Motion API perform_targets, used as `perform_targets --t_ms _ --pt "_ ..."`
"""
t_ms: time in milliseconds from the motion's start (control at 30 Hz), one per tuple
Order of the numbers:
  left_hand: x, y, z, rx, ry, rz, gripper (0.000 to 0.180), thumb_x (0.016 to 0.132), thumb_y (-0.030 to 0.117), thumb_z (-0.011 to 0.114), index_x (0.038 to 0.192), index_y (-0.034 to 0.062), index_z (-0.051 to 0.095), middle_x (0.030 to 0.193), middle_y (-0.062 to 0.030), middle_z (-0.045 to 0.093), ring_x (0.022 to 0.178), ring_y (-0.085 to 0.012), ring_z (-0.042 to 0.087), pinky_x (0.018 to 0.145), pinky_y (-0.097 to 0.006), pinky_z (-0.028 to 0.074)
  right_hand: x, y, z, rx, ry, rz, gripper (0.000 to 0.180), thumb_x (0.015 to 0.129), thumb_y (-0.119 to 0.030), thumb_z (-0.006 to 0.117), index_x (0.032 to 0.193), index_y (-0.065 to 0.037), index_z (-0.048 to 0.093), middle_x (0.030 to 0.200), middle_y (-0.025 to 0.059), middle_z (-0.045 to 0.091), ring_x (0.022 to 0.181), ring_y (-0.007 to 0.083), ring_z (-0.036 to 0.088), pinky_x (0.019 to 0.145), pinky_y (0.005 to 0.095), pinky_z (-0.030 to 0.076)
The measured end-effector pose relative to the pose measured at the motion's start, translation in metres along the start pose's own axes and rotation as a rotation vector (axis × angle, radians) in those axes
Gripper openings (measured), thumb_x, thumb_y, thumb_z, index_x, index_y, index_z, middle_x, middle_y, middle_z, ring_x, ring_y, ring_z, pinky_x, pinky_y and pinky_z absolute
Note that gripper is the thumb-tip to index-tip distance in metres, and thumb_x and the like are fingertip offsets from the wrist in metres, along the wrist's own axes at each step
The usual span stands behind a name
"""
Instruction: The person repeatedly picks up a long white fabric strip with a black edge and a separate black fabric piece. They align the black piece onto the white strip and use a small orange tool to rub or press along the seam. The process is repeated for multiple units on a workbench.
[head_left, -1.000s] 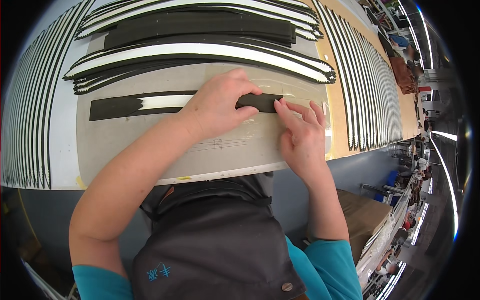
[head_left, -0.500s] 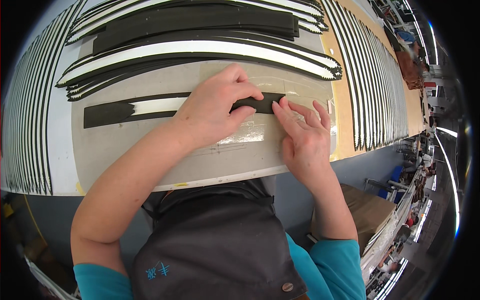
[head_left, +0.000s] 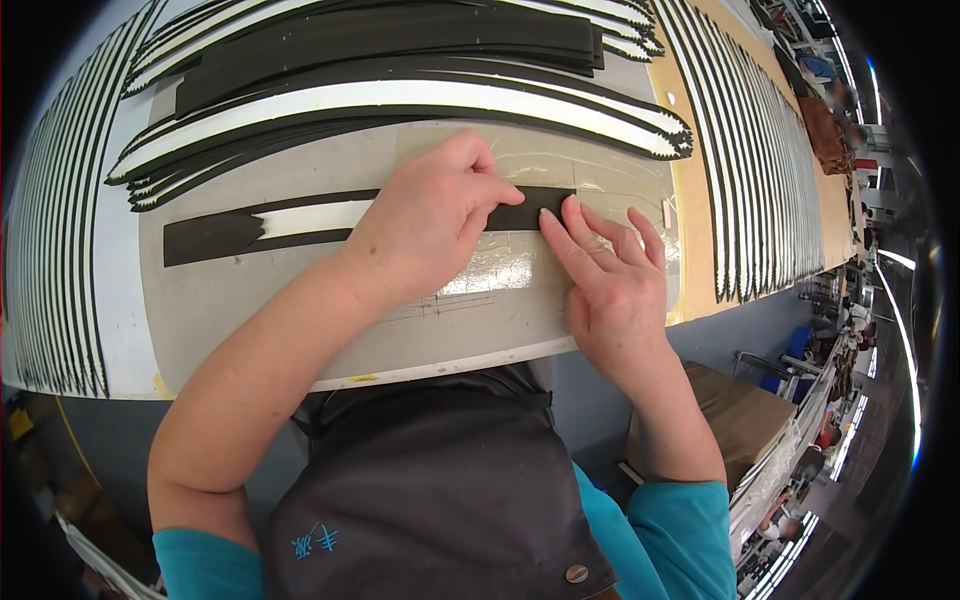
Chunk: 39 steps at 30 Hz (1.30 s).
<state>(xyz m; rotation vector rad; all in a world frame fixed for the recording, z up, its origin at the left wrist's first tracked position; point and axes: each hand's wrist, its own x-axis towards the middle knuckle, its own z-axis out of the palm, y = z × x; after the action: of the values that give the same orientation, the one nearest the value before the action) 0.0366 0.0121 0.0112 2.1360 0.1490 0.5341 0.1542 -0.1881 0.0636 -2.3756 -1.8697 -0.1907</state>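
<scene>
Resting half-spread on the right end of the black-and-white strip (head_left: 312,219) near the desk's (head_left: 500,356) front edge, the right hand (head_left: 612,290) should press evenly; the left hand (head_left: 425,205) pinches narrowly, contents unclear.

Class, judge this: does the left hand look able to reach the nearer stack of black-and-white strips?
Probably yes: the stack lies just beyond the left hand, and only flat grey work surface shows between them.
</scene>
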Motion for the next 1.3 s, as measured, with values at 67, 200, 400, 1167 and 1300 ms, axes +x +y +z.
perform_targets --t_ms 67,200,400,1167,1300 --pt "0.000 0.002 0.001 0.027 -0.012 0.010 0.032 0.085 -0.011 0.063 0.107 0.0071 0.077 0.099 -0.0074 0.057 0.083 -0.0221 0.061 0.070 -0.033 0.050 0.001 0.000 -0.002 -0.030 0.000 -0.032 0.055 0.077 0.000 0.065 0.131 -0.009 0.071 0.133 0.0144 0.070 0.117 0.0267 0.065 0.113 0.0517 0.040" --pt "0.000 0.005 0.001 0.169 -0.054 0.079 0.032 0.081 -0.009 0.065 0.106 0.0082 0.078 0.100 -0.0076 0.057 0.092 -0.0251 0.060 0.078 -0.038 0.051 0.005 0.003 -0.004 -0.048 0.003 -0.075 0.059 0.072 0.002 0.065 0.130 -0.008 0.071 0.130 0.0163 0.071 0.115 0.0282 0.066 0.112 0.0518 0.042" --pt "-0.010 0.021 0.001 0.596 -0.069 0.257 0.041 0.080 0.002 0.065 0.119 0.0114 0.075 0.120 -0.0055 0.064 0.115 -0.0259 0.057 0.098 -0.043 0.048 0.008 0.008 0.000 -0.046 0.044 -0.127 0.049 0.075 -0.005 0.065 0.123 -0.004 0.073 0.124 0.0196 0.072 0.112 0.0296 0.066 0.112 0.0503 0.043" --pt "-0.041 0.040 0.022 0.632 0.055 0.037 0.036 0.096 0.016 0.066 0.131 0.0055 0.066 0.144 -0.0074 0.061 0.133 -0.0284 0.055 0.110 -0.044 0.043 -0.001 0.023 0.018 0.244 0.284 0.022 0.031 0.083 -0.002 0.065 0.111 -0.007 0.077 0.114 0.0083 0.076 0.107 0.0262 0.067 0.107 0.0475 0.045" --pt "-0.040 0.043 0.023 0.586 0.065 0.052 0.038 0.095 0.011 0.066 0.132 0.0051 0.066 0.144 -0.0087 0.062 0.134 -0.0310 0.055 0.110 -0.044 0.043 0.019 0.043 0.017 0.439 0.229 0.102 0.025 0.083 0.000 0.070 0.106 -0.007 0.079 0.104 0.0103 0.077 0.098 0.0293 0.068 0.094 0.0419 0.052"
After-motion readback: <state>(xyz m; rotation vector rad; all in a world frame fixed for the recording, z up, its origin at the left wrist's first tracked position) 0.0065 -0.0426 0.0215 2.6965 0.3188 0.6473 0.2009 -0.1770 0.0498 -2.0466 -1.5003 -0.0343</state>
